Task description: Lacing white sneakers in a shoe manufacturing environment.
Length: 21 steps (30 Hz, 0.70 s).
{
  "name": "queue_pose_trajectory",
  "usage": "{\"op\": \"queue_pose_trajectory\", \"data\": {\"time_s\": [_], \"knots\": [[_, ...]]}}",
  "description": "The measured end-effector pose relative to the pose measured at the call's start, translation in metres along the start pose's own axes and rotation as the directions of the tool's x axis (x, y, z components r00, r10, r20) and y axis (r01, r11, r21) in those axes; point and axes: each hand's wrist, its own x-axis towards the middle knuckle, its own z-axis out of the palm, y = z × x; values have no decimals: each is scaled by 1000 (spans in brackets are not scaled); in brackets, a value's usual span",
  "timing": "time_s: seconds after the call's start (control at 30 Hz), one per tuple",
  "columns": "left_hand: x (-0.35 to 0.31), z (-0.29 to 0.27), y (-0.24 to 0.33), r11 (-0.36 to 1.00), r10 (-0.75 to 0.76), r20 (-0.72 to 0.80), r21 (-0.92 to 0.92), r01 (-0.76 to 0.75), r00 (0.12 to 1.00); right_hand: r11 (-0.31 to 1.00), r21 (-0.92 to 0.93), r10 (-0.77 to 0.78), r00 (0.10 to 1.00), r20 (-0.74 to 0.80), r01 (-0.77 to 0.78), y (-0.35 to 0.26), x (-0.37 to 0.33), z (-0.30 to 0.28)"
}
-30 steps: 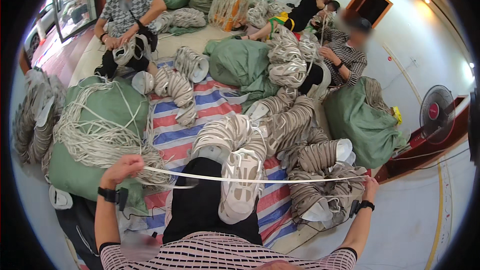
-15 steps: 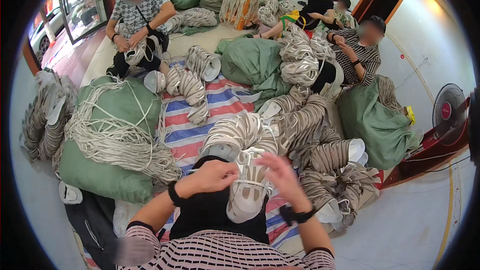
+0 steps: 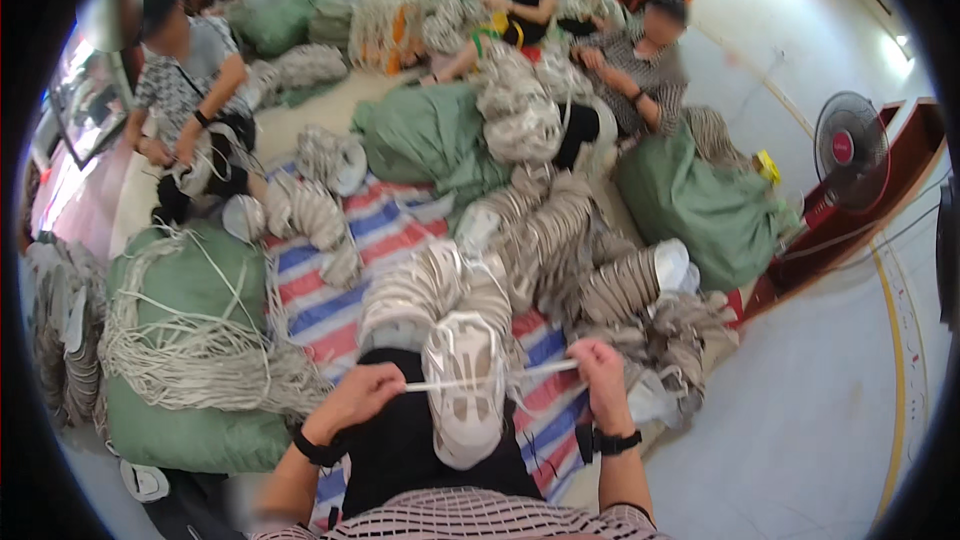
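A pale beige shoe upper [image 3: 468, 435] rests on my lap, toe toward me. Across it runs a white shoelace [image 3: 545, 370], pulled out to both sides. My left hand [image 3: 366, 396], left of the upper, is closed in a pinch on one end of the lace. On the other side my right hand [image 3: 602, 376] grips the opposite end, with the lace nearly straight between them. Just beyond the upper a nested stack of similar uppers [image 3: 400, 290] leans against my legs. How the lace passes through the eyelets is blurred.
A green sack [image 3: 190, 440] draped with a bundle of white laces [image 3: 200, 365] stands at my left. More stacked uppers [image 3: 625, 290] lie right, near another green sack [image 3: 690, 205] and a fan [image 3: 850, 155]. A striped sheet [image 3: 390, 220] covers the floor. Several co-workers sit farther back.
My hands have moved apart, drawing the lace out sideways across the upper. The right hand has gone from near the upper to farther right. The whole view has shifted.
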Motion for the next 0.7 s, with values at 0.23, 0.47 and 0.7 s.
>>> {"op": "queue_pose_trajectory", "data": {"time_s": [0.23,0.47,0.7], "knots": [[2,-7,-3,992,-113,25,-55,114,993,957,271,10,917,-398,107,12,10,-40],[-4,1,-16,986,-156,43,-52,158,987,952,286,106,754,-648,112,46,5,-84],[-2,-2,-3,975,-219,32,-12,220,975,554,-821,-415,809,-416,-137,95,0,-116]]}}
